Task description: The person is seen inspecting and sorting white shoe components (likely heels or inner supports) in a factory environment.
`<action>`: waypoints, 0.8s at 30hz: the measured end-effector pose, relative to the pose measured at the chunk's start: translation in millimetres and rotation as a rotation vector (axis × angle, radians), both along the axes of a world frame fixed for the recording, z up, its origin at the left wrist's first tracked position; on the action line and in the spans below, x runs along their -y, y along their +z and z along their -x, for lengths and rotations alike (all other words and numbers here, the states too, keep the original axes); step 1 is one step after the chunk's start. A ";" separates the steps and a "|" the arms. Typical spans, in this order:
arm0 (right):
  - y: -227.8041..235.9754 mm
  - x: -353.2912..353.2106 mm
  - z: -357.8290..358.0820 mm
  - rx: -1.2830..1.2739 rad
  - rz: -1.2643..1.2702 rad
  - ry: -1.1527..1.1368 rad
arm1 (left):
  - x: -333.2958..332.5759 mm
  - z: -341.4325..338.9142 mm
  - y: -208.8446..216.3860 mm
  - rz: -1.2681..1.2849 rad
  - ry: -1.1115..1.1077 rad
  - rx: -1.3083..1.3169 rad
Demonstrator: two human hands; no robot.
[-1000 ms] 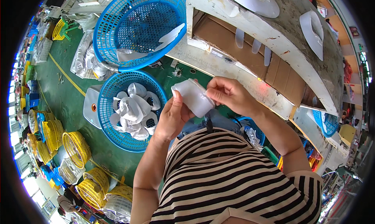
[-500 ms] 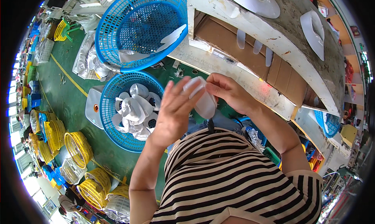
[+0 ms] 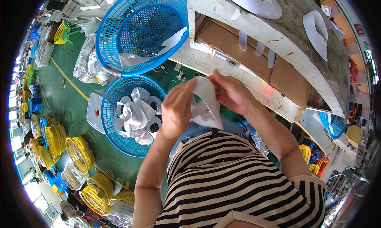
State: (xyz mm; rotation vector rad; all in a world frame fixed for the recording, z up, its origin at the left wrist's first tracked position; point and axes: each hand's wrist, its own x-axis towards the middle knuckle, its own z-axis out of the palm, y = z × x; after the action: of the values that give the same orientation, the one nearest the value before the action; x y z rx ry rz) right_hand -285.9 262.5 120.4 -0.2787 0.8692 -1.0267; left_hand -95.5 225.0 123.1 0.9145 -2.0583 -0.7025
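Observation:
Over my lap a white shoe upper (image 3: pixel 211 109) is held up between my two hands, its opening spread so that green shows through. My left hand (image 3: pixel 176 111) is closed on its left edge, fingers together. At the upper's right edge is my right hand (image 3: pixel 235 95), closed on it with the thumb raised; some of its fingertips are hidden behind the piece. To the left, a round blue basket (image 3: pixel 113 142) on the floor holds a heap of white uppers (image 3: pixel 137 114).
A larger blue basket (image 3: pixel 104 41) with a few white pieces stands beyond it. At the right is a worn white bench (image 3: pixel 293 37) with two white uppers (image 3: pixel 316 31) on top and cardboard (image 3: pixel 222 35) in its shelf. Yellow baskets (image 3: pixel 79 152) stand far left.
The upper has gone from a folded, flatter shape to an opened loop. My left hand has turned from spread, blurred fingers to a grip on its edge.

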 end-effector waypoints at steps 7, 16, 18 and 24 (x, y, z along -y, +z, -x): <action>-5.2 -55.2 -35.4 -0.989 0.480 -0.183 | 6.0 -3.6 -30.6 -0.388 0.514 -0.129; -23.2 -15.4 -28.9 -1.106 0.323 -0.446 | -22.5 20.8 -61.1 -1.210 0.323 -0.804; -29.9 -5.2 -0.7 -0.857 0.276 -0.392 | -22.8 18.5 -33.2 -1.379 0.243 -0.894; -38.4 -1.4 24.5 -0.630 0.260 -0.273 | -27.2 3.1 -10.1 -1.622 0.010 -0.961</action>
State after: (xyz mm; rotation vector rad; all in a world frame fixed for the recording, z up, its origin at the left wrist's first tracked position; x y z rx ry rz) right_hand -310.4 263.9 82.0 -0.7460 1.3666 -1.3361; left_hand -98.6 252.2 113.0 0.9665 -0.3265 -2.2981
